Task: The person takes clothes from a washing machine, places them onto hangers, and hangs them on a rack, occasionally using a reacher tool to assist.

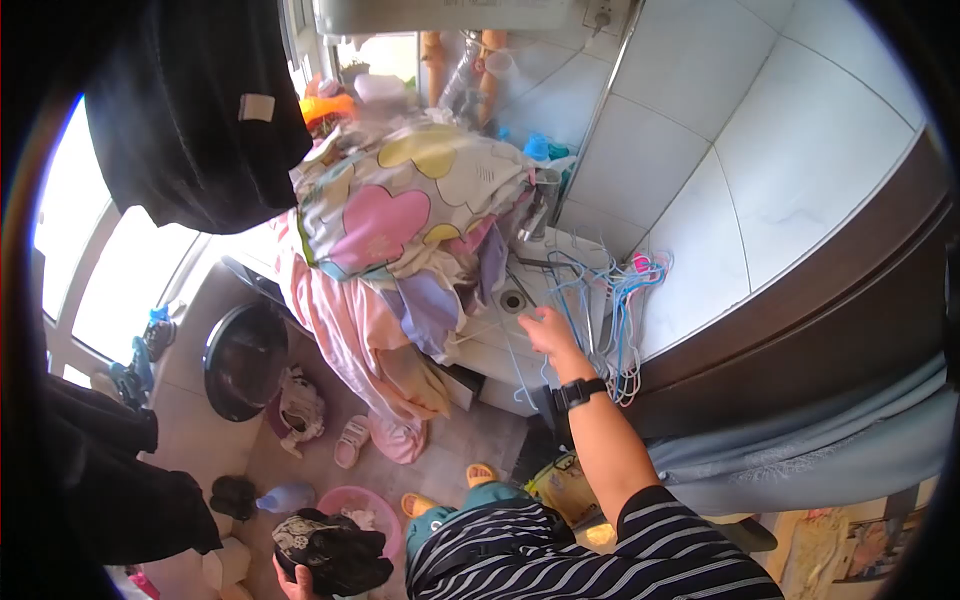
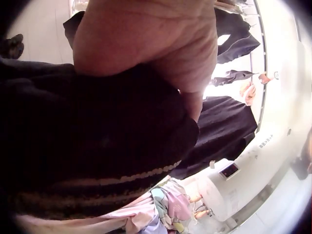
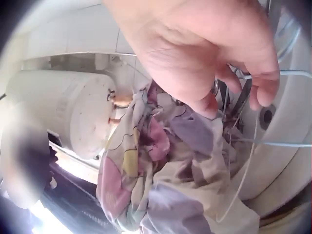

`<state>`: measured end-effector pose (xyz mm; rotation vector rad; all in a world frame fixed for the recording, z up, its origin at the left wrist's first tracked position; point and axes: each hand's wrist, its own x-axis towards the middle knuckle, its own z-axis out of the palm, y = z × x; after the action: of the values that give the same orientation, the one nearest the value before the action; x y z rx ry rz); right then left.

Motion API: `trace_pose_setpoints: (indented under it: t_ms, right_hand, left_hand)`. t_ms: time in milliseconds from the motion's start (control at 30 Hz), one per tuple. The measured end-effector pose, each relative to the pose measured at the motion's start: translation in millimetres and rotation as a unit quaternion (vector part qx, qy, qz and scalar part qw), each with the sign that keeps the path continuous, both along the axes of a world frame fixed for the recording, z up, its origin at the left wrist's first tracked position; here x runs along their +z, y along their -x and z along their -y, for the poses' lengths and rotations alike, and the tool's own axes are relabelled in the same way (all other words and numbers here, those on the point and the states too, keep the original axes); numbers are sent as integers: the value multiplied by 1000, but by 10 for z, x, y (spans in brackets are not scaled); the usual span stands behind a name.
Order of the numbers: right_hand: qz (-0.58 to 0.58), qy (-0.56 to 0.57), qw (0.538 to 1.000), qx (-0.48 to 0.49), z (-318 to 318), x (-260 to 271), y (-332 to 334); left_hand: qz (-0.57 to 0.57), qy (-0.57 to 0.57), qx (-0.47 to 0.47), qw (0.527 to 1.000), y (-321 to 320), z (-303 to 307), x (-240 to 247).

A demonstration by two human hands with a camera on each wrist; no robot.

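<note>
My right hand (image 1: 545, 328) reaches over the white sink (image 1: 500, 345), beside a tangle of light blue wire hangers (image 1: 610, 300). In the right wrist view its fingers (image 3: 258, 83) curl round one thin blue hanger wire (image 3: 287, 74). A pile of laundry with a heart-print sheet (image 1: 400, 200) lies on the sink to the hand's left, also seen close up as the heart-print sheet (image 3: 161, 161). My left hand (image 1: 292, 578) is low at the frame's bottom and grips a black garment (image 1: 335, 555). In the left wrist view the left hand (image 2: 187, 95) holds the black garment (image 2: 87, 146), which has a pale striped hem.
A black garment (image 1: 190, 110) hangs at upper left. A front-loading washing machine (image 1: 243, 360) stands below the window. A pink basin (image 1: 365, 505), slippers and clothes lie on the floor. A white water heater (image 3: 73, 112) is mounted above. A tiled wall (image 1: 760, 150) lies to the right.
</note>
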<state>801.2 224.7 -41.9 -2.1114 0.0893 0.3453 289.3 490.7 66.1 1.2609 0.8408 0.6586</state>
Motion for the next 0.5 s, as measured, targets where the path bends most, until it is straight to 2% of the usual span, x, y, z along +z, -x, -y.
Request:
trace_pose_setpoints:
  t_ms: [33,67,167,267,367,467,500]
  right_hand:
    - [-83,-41,996,-11,-27,45,-63]
    - [-117,-21,993,23,-20,102,-149]
    - [-98,10,994,43,-94,178,-205]
    - [-31,48,996,63,-127,64,-279]
    - [46,-6,999,-4,-175,26,-162]
    - [76,-105,991,30,-79,-91,-132]
    - [26,-166,986,6,-64,-4,-37]
  left_hand:
    - [-2,3,1,1000,34,15,19]
    - [-4,19,15,1000,63,32,37]
    - [18,38,38,998,38,125,156]
    - [43,44,31,998,45,211,167]
    - [43,63,24,997,81,264,158]
    - [35,62,32,997,27,335,197]
    - [25,59,38,997,34,341,173]
